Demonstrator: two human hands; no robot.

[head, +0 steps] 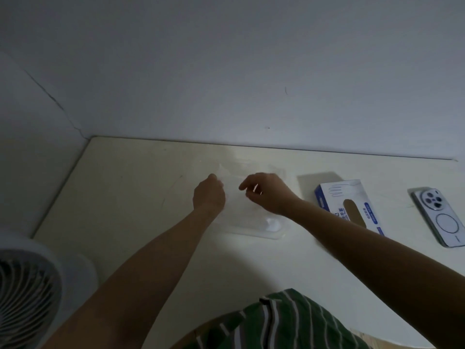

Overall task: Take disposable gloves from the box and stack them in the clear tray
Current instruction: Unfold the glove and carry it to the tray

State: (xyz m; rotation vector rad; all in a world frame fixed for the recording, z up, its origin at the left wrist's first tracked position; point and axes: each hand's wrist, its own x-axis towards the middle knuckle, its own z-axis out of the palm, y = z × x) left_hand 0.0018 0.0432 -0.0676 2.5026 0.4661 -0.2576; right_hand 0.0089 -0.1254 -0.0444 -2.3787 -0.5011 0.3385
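A white fan (pixel 27 293) with curved grille vanes stands at the far left, well to the left of the clear tray (pixel 261 229) and off the near-left corner of the pale desk (pixel 130 197).

The left hand (pixel 208 193) hangs over the left edge of the tray, knuckles up, fingers curled into a loose fist. Its grip seems closed on the edge of a thin transparent glove (pixel 227 172), which shows only as a faint glossy sheet rising from the thumb side toward the wall; the film is so clear that the exact contact cannot be told.

The tray lies flat on the desk, under and between both hands, its rounded near corner catching a bright spot of light. Whether gloves already lie inside it cannot be made out.

The right hand (pixel 266 191) hovers above the right half of the tray, fingers bent downward with thumb and forefinger drawn near each other. Whether that grip holds the same film cannot be told.

The glove box (pixel 349 205), white with blue print and an oval opening on top, lies flat just right of the tray, partly crossed by the right forearm.

A phone (pixel 439 217) rests back up, right of the box, well apart from the tray.

A green striped garment (pixel 289 323) shows in front of the tray, at the near edge.
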